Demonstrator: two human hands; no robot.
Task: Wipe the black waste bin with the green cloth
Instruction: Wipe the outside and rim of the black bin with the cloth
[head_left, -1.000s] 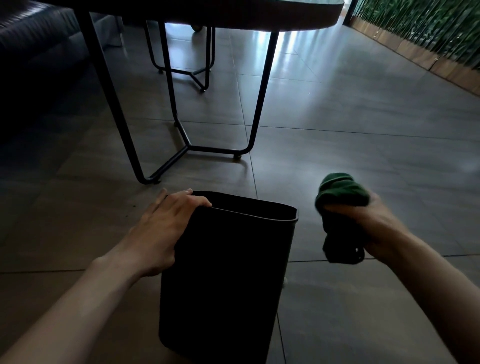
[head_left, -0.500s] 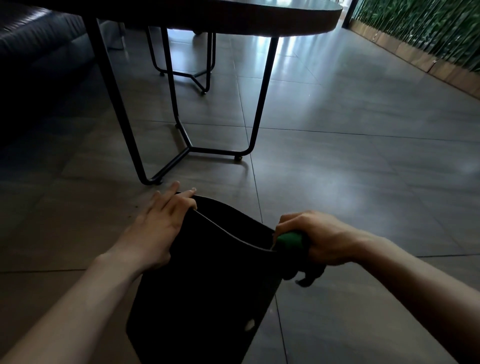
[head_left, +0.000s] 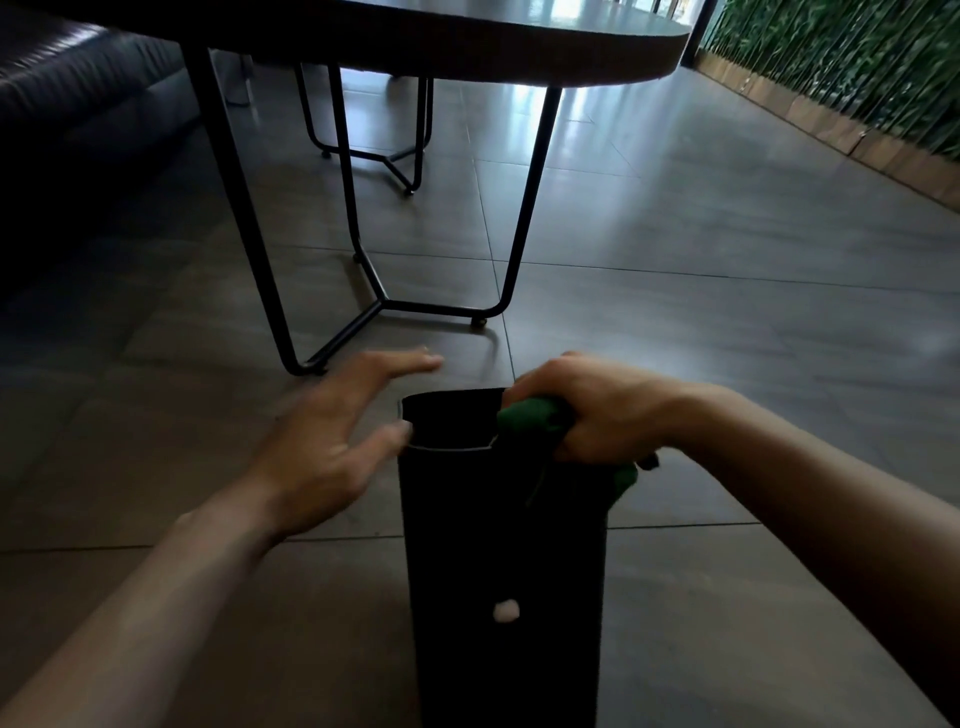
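Note:
The black waste bin (head_left: 498, 545) stands on the tiled floor at the lower middle of the head view, its narrow side turned toward me, with a small pale spot low on that side. My right hand (head_left: 602, 410) grips the bunched green cloth (head_left: 530, 418) and presses it against the bin's right rim; a bit of cloth hangs out below the hand. My left hand (head_left: 337, 436) hovers at the bin's left rim with fingers spread, the thumb tip just touching or almost touching the edge.
A dark table (head_left: 467, 47) on black metal legs (head_left: 524, 208) stands just beyond the bin. A dark sofa (head_left: 67, 104) fills the left. A second metal frame (head_left: 395, 156) sits farther back. A green plant wall (head_left: 857, 62) runs along the right.
The bin has turned so its narrow side faces me. My left hand has let go of the rim and opened. My right hand with the cloth has moved onto the right rim.

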